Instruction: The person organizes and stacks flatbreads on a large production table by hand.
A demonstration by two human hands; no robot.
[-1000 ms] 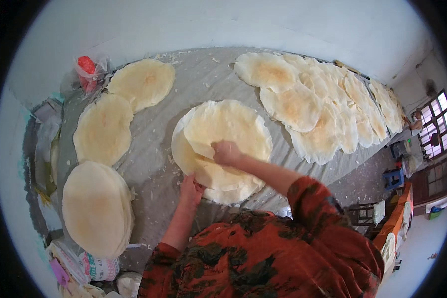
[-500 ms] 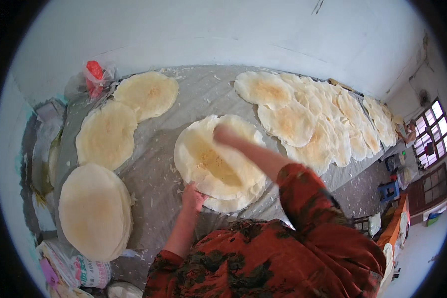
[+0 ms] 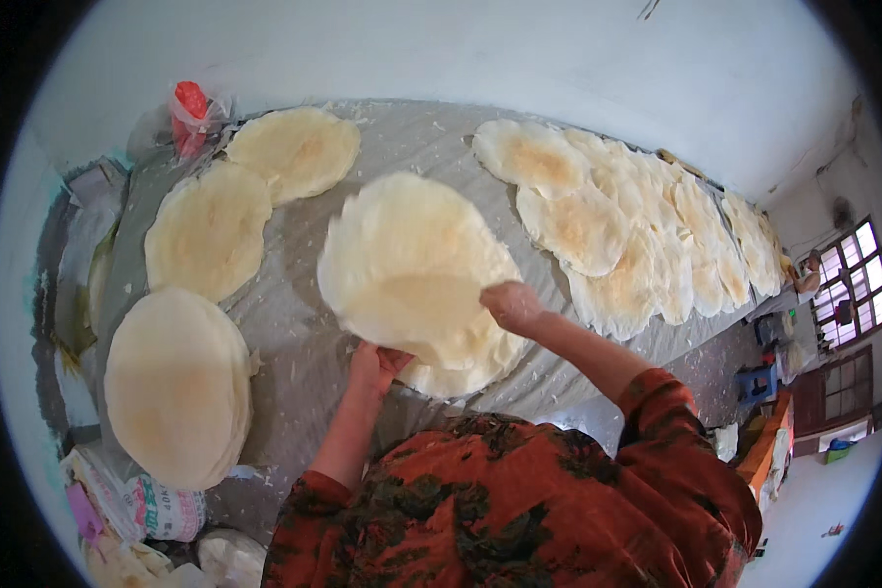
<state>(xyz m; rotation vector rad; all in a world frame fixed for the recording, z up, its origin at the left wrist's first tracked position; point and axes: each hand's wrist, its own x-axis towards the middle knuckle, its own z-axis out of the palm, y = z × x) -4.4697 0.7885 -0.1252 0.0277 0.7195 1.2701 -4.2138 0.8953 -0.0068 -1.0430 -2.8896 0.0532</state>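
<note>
From the head view, a thin round flatbread is held lifted and tilted above a stack of flatbreads near the front edge of the table. Its right edge is pinched by the closed right hand; its lower edge is gripped from beneath by the left hand (fingers partly hidden). Three more flatbread piles are laid along the table's left edge, and a row of overlapping flatbreads is spread toward the far right corner. A red bag is seen at the far left corner.
</note>
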